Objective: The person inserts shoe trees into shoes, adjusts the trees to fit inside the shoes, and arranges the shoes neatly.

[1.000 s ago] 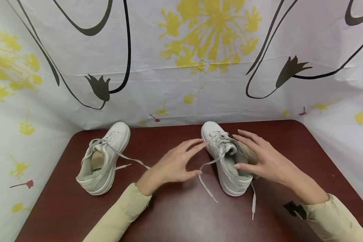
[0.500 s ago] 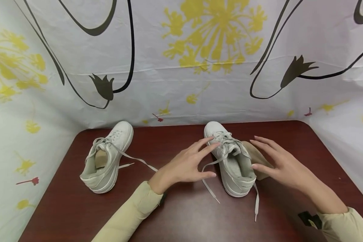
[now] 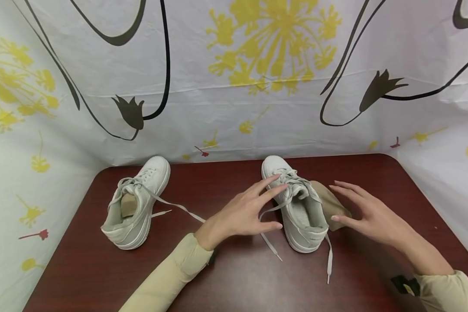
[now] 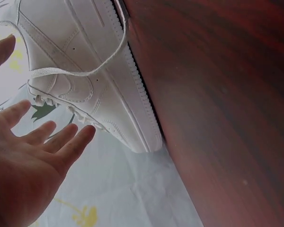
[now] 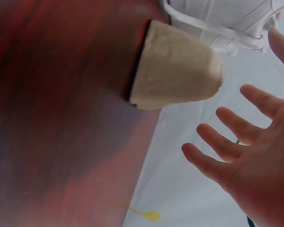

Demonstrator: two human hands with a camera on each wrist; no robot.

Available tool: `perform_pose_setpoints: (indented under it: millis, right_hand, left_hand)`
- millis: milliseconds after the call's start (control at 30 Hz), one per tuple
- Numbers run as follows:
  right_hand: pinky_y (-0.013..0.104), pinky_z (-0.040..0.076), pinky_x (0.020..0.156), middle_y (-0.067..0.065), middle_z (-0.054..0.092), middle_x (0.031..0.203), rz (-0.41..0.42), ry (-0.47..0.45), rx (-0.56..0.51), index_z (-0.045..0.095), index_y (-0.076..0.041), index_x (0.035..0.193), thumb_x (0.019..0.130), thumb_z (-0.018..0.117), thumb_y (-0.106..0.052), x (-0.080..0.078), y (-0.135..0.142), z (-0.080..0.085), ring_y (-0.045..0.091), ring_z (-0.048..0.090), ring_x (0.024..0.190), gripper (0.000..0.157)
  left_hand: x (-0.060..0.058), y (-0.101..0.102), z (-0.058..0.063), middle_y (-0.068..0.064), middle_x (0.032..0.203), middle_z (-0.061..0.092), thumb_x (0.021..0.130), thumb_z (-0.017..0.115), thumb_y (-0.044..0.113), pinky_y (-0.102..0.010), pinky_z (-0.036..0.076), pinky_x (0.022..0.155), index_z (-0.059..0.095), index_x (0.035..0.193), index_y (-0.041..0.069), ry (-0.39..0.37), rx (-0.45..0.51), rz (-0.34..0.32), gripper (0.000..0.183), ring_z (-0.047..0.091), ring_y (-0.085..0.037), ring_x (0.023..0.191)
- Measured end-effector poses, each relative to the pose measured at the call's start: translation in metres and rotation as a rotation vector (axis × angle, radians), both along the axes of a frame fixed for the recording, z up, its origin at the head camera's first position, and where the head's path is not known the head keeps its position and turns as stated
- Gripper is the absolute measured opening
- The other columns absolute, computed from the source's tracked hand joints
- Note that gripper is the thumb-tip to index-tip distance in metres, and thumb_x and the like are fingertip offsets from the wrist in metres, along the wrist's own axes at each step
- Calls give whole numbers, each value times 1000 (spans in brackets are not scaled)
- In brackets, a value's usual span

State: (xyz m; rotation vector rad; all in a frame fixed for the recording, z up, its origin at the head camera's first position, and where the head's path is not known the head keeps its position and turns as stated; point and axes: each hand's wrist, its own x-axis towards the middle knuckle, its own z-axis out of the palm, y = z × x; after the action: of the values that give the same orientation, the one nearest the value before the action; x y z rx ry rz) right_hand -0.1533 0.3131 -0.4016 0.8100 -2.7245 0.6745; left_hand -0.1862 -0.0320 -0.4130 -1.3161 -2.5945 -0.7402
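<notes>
A white sneaker (image 3: 296, 221) with grey laces stands on the dark red table, toe toward the back. Its collar is wide and nothing shows inside. Just right of it sits a tan cardboard shoe insert (image 3: 327, 203), which shows as a tapered block in the right wrist view (image 5: 175, 68). My left hand (image 3: 243, 212) hovers at the sneaker's left side, fingers spread, fingertips overlapping the laces in the head view. My right hand (image 3: 374, 216) is spread in the air over the insert's right side, holding nothing. In the left wrist view the fingers (image 4: 78, 146) are apart from the sneaker.
A second white sneaker (image 3: 136, 203) stands at the left with a tan insert (image 3: 128, 205) inside. One of its laces (image 3: 179, 206) trails right, toward my left forearm. A patterned white cloth (image 3: 218, 108) hangs behind the table (image 3: 234, 277) and along its sides.
My right hand has moved right, away from the sneaker's opening, uncovering the tan insert. My left hand has shifted slightly right, nearer the laces. The sneakers stay put.
</notes>
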Motion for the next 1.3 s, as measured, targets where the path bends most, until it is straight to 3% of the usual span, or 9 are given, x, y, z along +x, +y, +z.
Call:
perform_pose_setpoints:
  millis: [167, 467, 700, 933, 1300]
  right_hand:
    - [2, 19, 102, 8, 52, 141, 3, 17, -3, 56, -9, 140, 71, 90, -22, 2, 8, -7, -2, 37, 132, 79]
    - [3, 22, 102, 3, 52, 141, 22, 18, -22, 61, -9, 135, 66, 93, -18, 0, 18, -15, -2, 40, 131, 77]
    - [4, 22, 102, 10, 55, 137, 59, 1, -22, 65, -13, 130, 69, 91, -14, -1, 20, -21, 6, 45, 127, 67]
    - [2, 21, 100, 11, 56, 137, 34, -15, -7, 64, -15, 132, 70, 91, -18, -1, 22, -28, 13, 48, 124, 68]
    - [2, 20, 99, 12, 56, 134, 43, -11, 27, 63, -18, 135, 72, 89, -23, -1, 18, -35, 30, 56, 117, 68]
  left_hand:
    - [-1, 7, -1, 0, 164, 20, 84, 73, 56, -43, 51, 95, 28, 157, 29, 3, 12, -11, 90, 30, -18, 145]
    - [-2, 12, -2, 0, 163, 22, 86, 71, 56, -42, 49, 98, 31, 156, 28, 15, 45, -22, 86, 28, -16, 146]
    - [-2, 14, 1, 0, 161, 29, 86, 73, 50, -38, 48, 99, 38, 153, 25, 44, 75, -49, 80, 30, -13, 145]
    - [-3, 20, 5, 2, 162, 25, 86, 73, 51, -38, 51, 95, 36, 155, 27, -5, 34, -32, 81, 38, -14, 141]
    - [-2, 26, 1, 1, 162, 28, 87, 73, 48, -37, 46, 102, 39, 153, 26, -29, 76, -12, 77, 30, -11, 144]
